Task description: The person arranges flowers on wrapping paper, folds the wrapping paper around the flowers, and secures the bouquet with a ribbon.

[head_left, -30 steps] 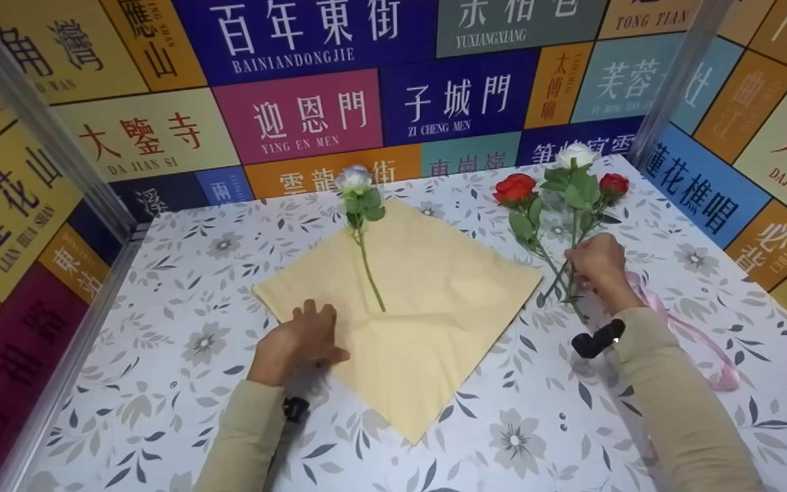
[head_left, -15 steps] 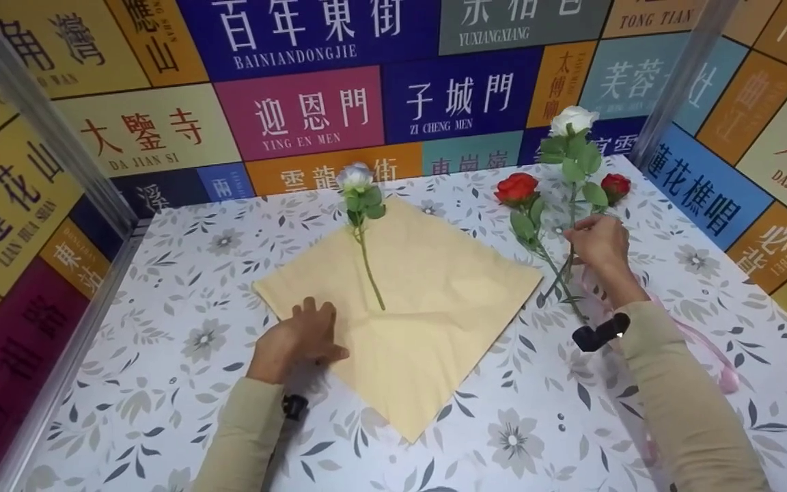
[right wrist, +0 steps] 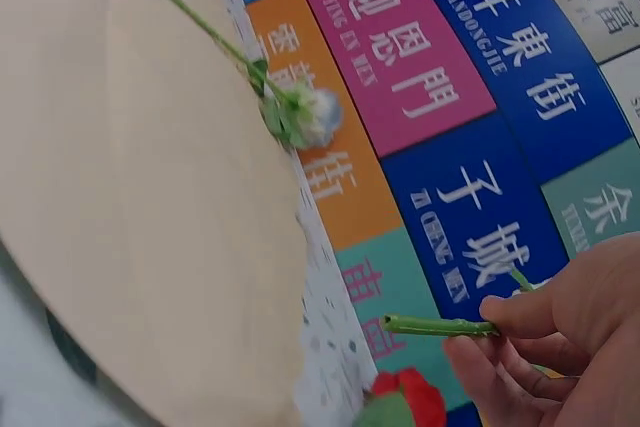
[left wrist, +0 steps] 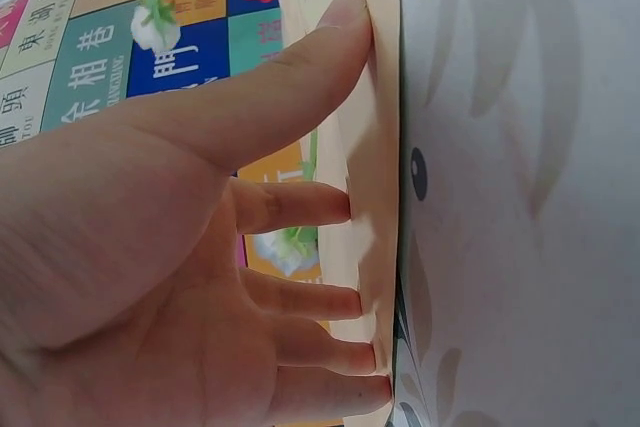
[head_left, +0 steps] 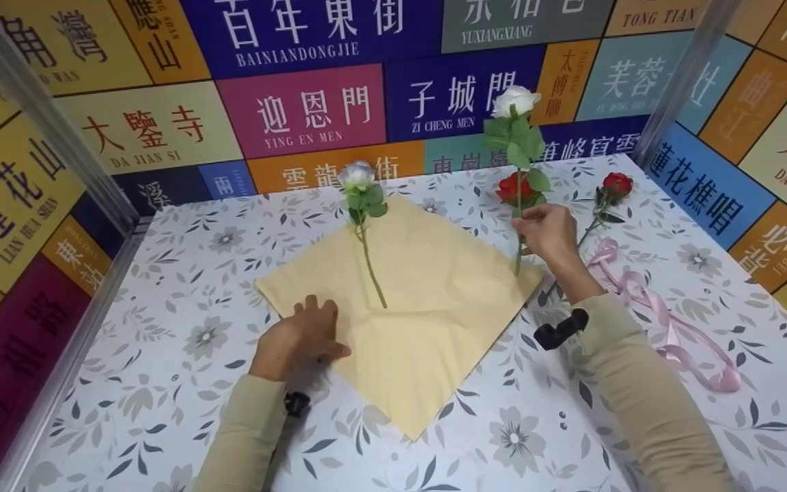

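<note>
right hand (head_left: 549, 232) pinching white rose (head_left: 515, 101) stem (upright), left hand (head_left: 298, 336) flat on wrapping paper (head_left: 427, 301)

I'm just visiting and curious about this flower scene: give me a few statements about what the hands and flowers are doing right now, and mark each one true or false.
1. The right hand holds the white rose with green leaves upright by its stem. True.
2. The left hand grips a red rose. False: it rests with straight fingers on the edge of the pale yellow square wrapping paper.
3. A pale blue-white rose lies on the wrapping paper. True.
4. The pink satin ribbon is tied round the lifted rose. False: it lies loose on the floral tablecloth, right of the paper.
5. Both red roses lie on the paper. False: they lie on the tablecloth beside it.
</note>
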### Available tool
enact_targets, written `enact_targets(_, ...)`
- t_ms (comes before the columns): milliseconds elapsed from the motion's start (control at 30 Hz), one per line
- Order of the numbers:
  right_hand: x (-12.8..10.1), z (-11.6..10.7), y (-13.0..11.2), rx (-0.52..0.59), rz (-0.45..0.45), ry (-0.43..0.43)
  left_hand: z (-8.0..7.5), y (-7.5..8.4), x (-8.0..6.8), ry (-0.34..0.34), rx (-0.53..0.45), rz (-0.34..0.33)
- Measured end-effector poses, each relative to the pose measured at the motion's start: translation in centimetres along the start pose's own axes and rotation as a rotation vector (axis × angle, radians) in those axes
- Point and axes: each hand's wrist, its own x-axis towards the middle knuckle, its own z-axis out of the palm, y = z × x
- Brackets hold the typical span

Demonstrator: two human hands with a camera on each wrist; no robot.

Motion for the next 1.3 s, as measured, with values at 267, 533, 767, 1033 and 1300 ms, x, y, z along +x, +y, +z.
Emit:
enact_targets(267, -0.7, 4.6, -2.1, 0.131, -0.015, -0.101, -0.1, 0.0, 0.0, -0.008, 0.031, 0.005)
enact_targets(533, -1.4, 7.6, -4.1, 0.204, -0.013, -0.166, -0.1, 0.1, 0.1, -0.010, 0.016, -0.027)
enact_targets(767, -1.9, 9.8, -5.0, 0.227, 0.015, -0.198, 0.0, 0.2, 0.1, -0.011, 0.044, -0.027)
enact_targets(1033, -2.2, 12.5, -4.8, 0.228, -0.001, -0.220, 0.0, 0.2, 0.2, 0.001, 0.054, 0.016)
enact_targets(1300, -2.2, 15.4, -4.1, 0.150, 0.046, -0.226, -0.2, 0.0, 0.0, 0.001, 0.060, 0.016)
